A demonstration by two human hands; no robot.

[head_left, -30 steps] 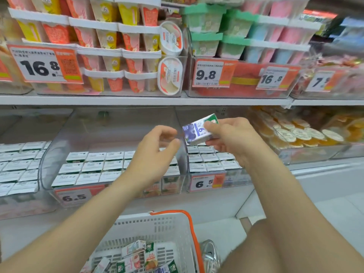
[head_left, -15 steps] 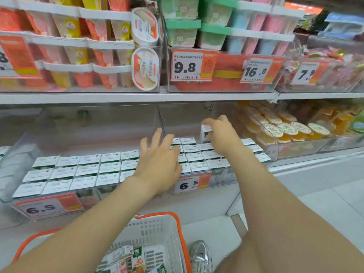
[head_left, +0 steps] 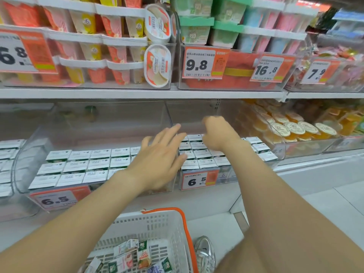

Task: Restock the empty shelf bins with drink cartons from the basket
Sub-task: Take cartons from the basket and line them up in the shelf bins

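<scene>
Two clear shelf bins sit side by side on the lower shelf. The left bin (head_left: 98, 131) holds rows of white-topped drink cartons (head_left: 78, 166) in its front half. More cartons (head_left: 204, 154) fill the right bin (head_left: 197, 113) from the front. My left hand (head_left: 159, 160) hovers with fingers spread over the divider between the bins. My right hand (head_left: 218, 133) reaches deep into the right bin, knuckles up, fingers curled away from view above the back row. A white basket (head_left: 157, 225) with an orange handle sits below, holding several loose cartons (head_left: 134, 257).
The upper shelf (head_left: 137, 93) overhangs the bins and carries cup desserts and price tags. A bin of orange jelly cups (head_left: 291, 129) stands to the right of the carton bins. Another carton bin (head_left: 7, 154) is at far left. A shoe (head_left: 204, 251) is beside the basket.
My right hand carried a purple-and-white carton from mid-air down into the back of the right bin; the carton is no longer visible. My left hand spread its fingers and moved forward over the divider.
</scene>
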